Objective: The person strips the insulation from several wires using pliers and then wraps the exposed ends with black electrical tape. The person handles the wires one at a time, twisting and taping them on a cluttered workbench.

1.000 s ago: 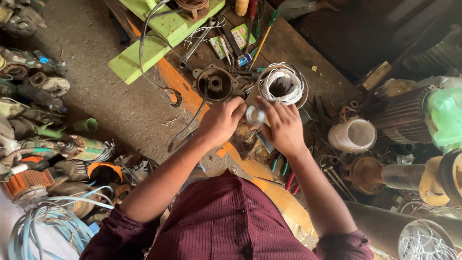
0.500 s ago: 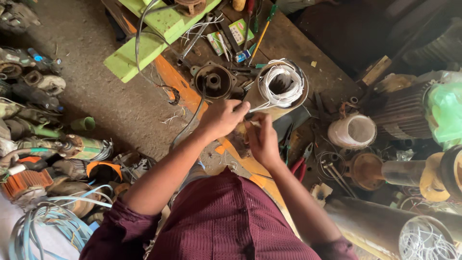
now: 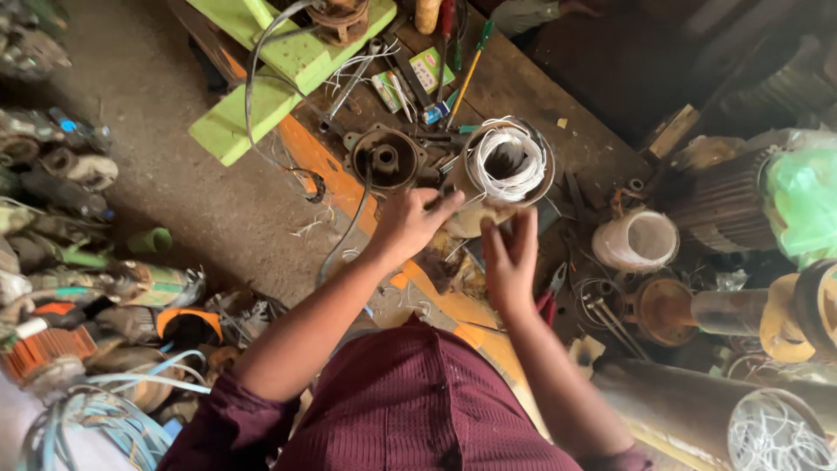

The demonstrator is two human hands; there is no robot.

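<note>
1. Packets first: a small flat green-and-white packet (image 3: 429,68) lies on the worktop (image 3: 532,87) well beyond the left hand, with a narrower pale packet (image 3: 386,91) just beside it on the left; their print is too small to make out.
2. Beyond those, a lime-green board (image 3: 261,96) slants off the worktop edge, far forward and to the left of both hands.
3. A round motor stator (image 3: 508,163) with white wire windings stands just beyond the fingertips of both hands, slightly nearer the right one.
4. A dark round end cover (image 3: 384,158) sits just beyond the left hand, beside the stator.
5. The left hand (image 3: 410,222) reaches forward, arm stretched, fingers pinched on a thin metal tool (image 3: 471,201) whose tip points at the stator's lower rim.
6. The right hand (image 3: 510,258) is held upright just beside the left, palm turned inward, fingers spread wide and holding nothing that I can see.
7. A white plastic tub (image 3: 636,241) stands to the right of the right hand, near but apart.
8. A green-handled screwdriver (image 3: 472,63) lies far beyond the hands, past the stator.
</note>
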